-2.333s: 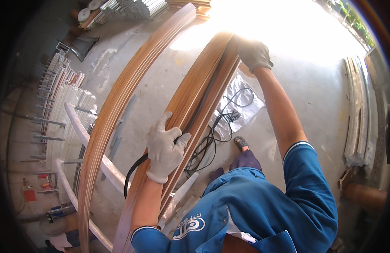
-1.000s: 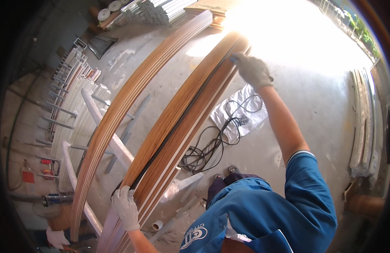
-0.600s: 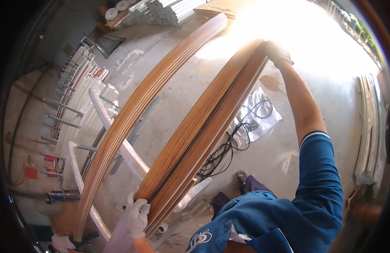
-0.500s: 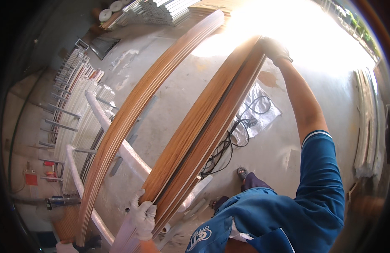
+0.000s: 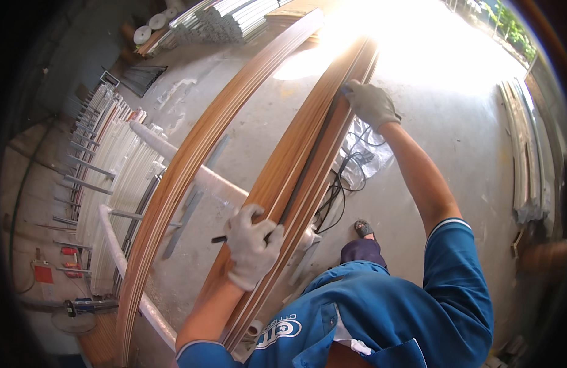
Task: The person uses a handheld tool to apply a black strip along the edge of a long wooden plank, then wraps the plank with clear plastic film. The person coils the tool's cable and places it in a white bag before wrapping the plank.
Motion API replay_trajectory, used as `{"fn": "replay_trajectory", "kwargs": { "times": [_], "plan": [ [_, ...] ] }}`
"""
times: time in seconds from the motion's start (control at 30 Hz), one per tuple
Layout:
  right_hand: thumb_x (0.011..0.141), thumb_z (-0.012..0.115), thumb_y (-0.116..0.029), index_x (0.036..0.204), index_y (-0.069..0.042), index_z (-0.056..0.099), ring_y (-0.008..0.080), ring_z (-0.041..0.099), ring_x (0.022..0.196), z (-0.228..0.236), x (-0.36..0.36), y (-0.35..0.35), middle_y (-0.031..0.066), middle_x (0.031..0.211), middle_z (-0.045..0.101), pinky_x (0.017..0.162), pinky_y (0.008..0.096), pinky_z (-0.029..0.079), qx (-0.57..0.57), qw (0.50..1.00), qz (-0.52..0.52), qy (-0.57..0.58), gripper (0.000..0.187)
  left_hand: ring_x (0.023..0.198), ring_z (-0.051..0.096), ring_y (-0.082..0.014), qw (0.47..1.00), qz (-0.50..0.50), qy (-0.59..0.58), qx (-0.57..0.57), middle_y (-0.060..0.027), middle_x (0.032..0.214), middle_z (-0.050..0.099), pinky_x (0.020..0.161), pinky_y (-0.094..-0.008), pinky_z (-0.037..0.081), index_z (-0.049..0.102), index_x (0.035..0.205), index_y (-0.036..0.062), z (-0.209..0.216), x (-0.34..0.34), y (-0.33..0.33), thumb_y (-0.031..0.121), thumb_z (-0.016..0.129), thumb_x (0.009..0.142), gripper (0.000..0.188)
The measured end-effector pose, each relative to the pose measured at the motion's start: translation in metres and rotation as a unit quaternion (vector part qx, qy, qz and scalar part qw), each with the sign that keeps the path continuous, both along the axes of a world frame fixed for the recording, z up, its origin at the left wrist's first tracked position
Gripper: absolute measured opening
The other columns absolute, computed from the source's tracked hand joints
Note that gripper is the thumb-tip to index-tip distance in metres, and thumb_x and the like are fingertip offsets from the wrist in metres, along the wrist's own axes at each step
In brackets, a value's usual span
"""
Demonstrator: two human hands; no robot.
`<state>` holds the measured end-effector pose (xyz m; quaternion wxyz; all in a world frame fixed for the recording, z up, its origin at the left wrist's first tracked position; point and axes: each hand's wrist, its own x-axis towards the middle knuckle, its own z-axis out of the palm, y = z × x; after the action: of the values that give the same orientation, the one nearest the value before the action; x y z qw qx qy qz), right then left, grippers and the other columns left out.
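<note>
Two stacks of long wood-grain boards (image 5: 283, 178) lie side by side in front of me, running away from my body, with a dark gap between them. My left hand (image 5: 253, 248), in a pale work glove, rests on the near part with curled fingers. A dark pen-like stick (image 5: 219, 239) pokes out from under its left side. Farther along, my gloved right hand (image 5: 370, 104) bends its fingers over the right-hand stack beside the gap. A small dark bluish tip shows at those fingers; what they hold is otherwise hidden.
Another curved-looking stack of wood-grain boards (image 5: 197, 153) lies to the left, across wrapped support bars (image 5: 219, 184). Racks of pale profiles (image 5: 121, 190) stand farther left. Black cables (image 5: 345, 184) and plastic sheeting (image 5: 378, 162) lie on the floor at right. Bundled lengths (image 5: 525, 153) stand far right.
My right hand has come back from the far end of the boards toward me. My left hand has moved forward and right along them, off their near part.
</note>
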<state>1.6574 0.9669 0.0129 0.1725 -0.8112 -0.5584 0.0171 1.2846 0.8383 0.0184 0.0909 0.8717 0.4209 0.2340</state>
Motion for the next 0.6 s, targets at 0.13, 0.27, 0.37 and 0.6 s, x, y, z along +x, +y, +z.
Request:
{"fn": "replay_trajectory", "kwargs": {
  "times": [0.13, 0.27, 0.37, 0.6],
  "plan": [
    [0.103, 0.053, -0.029, 0.121, -0.009, 0.061, 0.0322, 0.073, 0.078, 0.013, -0.082, -0.063, 0.0163, 0.087, 0.073, 0.070, 0.0462, 0.057, -0.056, 0.997, 0.043, 0.045, 0.028, 0.103, 0.060, -0.0349, 1.000, -0.006, -0.027, -0.002, -0.0186, 0.109, 0.062, 0.094, -0.0472, 0.043, 0.073, 0.075, 0.0045, -0.004, -0.004, 0.000, 0.020, 0.077, 0.080, 0.016],
    [0.102, 0.056, -0.027, 0.123, -0.007, 0.058, 0.0334, 0.072, 0.073, 0.015, -0.158, -0.129, 0.0182, 0.082, 0.071, 0.065, 0.0468, 0.057, -0.097, 0.991, 0.091, -0.002, 0.029, 0.104, 0.062, -0.0346, 0.999, 0.005, -0.043, -0.003, -0.0187, 0.112, 0.065, 0.092, -0.0460, 0.047, 0.077, 0.080, 0.0043, -0.006, -0.005, -0.001, 0.023, 0.077, 0.081, 0.018],
    [0.100, 0.058, -0.028, 0.122, -0.007, 0.059, 0.0347, 0.072, 0.076, 0.012, -0.184, -0.152, 0.0185, 0.084, 0.071, 0.068, 0.0470, 0.057, -0.040, 0.988, 0.146, 0.026, 0.030, 0.104, 0.062, -0.0356, 1.000, 0.011, -0.003, -0.007, -0.0179, 0.112, 0.066, 0.093, -0.0467, 0.048, 0.077, 0.081, 0.0043, -0.004, -0.004, 0.001, 0.024, 0.076, 0.083, 0.020],
    [0.099, 0.058, -0.031, 0.132, -0.016, 0.061, 0.0357, 0.072, 0.083, 0.001, -0.174, -0.153, 0.0159, 0.089, 0.073, 0.076, 0.0482, 0.055, -0.014, 0.984, 0.158, 0.076, 0.037, 0.095, 0.065, -0.0418, 0.994, -0.018, 0.049, -0.091, -0.0221, 0.098, 0.070, 0.082, -0.0490, 0.049, 0.072, 0.106, 0.0065, 0.027, -0.095, -0.040, 0.025, 0.064, 0.094, 0.024]
  ]
}}
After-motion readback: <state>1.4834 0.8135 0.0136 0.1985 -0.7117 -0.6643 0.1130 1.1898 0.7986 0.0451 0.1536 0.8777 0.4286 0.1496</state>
